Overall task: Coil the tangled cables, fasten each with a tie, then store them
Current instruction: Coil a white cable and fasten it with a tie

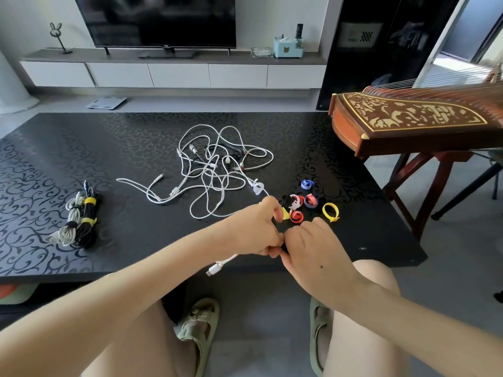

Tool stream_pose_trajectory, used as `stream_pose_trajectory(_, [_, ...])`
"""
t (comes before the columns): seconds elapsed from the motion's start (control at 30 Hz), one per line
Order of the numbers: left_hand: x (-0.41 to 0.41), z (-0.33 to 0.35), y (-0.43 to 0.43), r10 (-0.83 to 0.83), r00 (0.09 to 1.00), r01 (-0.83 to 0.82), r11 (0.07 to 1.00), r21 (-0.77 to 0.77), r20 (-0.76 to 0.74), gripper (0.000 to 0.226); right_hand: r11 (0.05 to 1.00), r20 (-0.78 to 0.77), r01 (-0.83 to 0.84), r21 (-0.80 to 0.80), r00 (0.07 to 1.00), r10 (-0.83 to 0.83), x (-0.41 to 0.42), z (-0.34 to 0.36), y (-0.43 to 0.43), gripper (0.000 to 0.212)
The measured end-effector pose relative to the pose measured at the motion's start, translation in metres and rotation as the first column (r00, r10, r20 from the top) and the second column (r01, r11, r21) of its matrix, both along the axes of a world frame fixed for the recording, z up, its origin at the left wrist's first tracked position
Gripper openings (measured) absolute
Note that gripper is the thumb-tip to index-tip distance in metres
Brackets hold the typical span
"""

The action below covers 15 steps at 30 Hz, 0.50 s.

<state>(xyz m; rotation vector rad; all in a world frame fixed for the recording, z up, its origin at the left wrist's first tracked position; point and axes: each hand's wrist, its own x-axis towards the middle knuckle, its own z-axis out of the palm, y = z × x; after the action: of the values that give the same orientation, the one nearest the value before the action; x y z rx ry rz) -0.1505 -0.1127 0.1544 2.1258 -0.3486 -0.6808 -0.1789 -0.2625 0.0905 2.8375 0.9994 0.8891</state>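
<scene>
Partly hidden, left hand (254,229) fingers clamped on white cable (221,264), right hand (313,248) curled (contents unclear).

Free table (130,148) to my left, clutter ahead and right.
Sprawled white cables (217,170) fill the centre; ties (304,205) piled just past my left hand (253,229); tied bundles (79,221) far left, bare table between them and the tangle; zither (408,123) blocks the far right, beside the table.

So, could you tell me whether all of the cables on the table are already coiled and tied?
No: a loose tangle of white cables lies on the table, and only the bundles at its left wear ties.
</scene>
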Motion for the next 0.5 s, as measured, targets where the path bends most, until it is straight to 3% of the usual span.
stream_pose_trajectory(0.07, [0.001,0.006,0.003,-0.159,0.985,0.150,0.980,0.131,0.060,0.014,0.999,-0.113,-0.013,0.051,0.993,0.019,0.002,-0.004,-0.001,0.023])
stream_pose_trajectory(0.13, [0.010,0.010,0.016,-0.248,0.937,0.176,0.943,0.283,0.247,0.012,0.977,-0.336,0.092,0.190,0.942,-0.023,0.009,-0.008,-0.001,0.022])
stream_pose_trajectory(0.17, [0.016,0.010,0.025,-0.203,0.907,0.098,0.954,0.284,0.370,0.011,0.941,-0.462,0.189,0.282,0.886,-0.039,0.013,-0.011,-0.003,0.023])
stream_pose_trajectory(0.2, [0.023,0.011,0.034,-0.051,0.885,-0.038,0.983,0.181,0.463,0.010,0.870,-0.590,0.302,0.391,0.807,-0.015,0.018,-0.014,-0.007,0.026])
stream_pose_trajectory(0.23, [0.028,0.012,0.043,0.193,0.856,-0.204,0.979,-0.031,0.480,0.010,0.765,-0.702,0.418,0.489,0.709,0.061,0.020,-0.017,-0.011,0.030])
stream_pose_trajectory(0.27, [0.033,0.012,0.052,0.439,0.818,-0.348,0.892,-0.289,0.371,0.013,0.640,-0.764,0.520,0.566,0.621,0.171,0.022,-0.018,-0.014,0.035])
stream_pose_trajectory(0.3, [0.036,0.009,0.057,0.598,0.782,-0.456,0.741,-0.493,0.177,0.017,0.520,-0.773,0.585,0.622,0.566,0.289,0.022,-0.018,-0.015,0.038])
stream_pose_trajectory(0.33, [0.038,0.003,0.058,0.658,0.752,-0.532,0.628,-0.568,0.022,0.021,0.422,-0.750,0.620,0.661,0.531,0.394,0.022,-0.018,-0.014,0.041])
stream_pose_trajectory(0.37, [0.039,-0.007,0.056,0.669,0.742,-0.577,0.603,-0.551,-0.044,0.023,0.346,-0.715,0.640,0.686,0.505,0.483,0.022,-0.018,-0.012,0.044])
stream_pose_trajectory(0.43, [0.035,-0.033,0.043,0.604,0.793,-0.577,0.702,-0.418,-0.079,0.020,0.238,-0.648,0.669,0.704,0.468,0.601,0.020,-0.019,-0.003,0.044])
stream_pose_trajectory(0.5, [0.030,-0.055,0.027,0.431,0.887,-0.461,0.823,-0.332,-0.164,0.029,0.159,-0.583,0.685,0.711,0.446,0.679,0.019,-0.017,0.006,0.039])
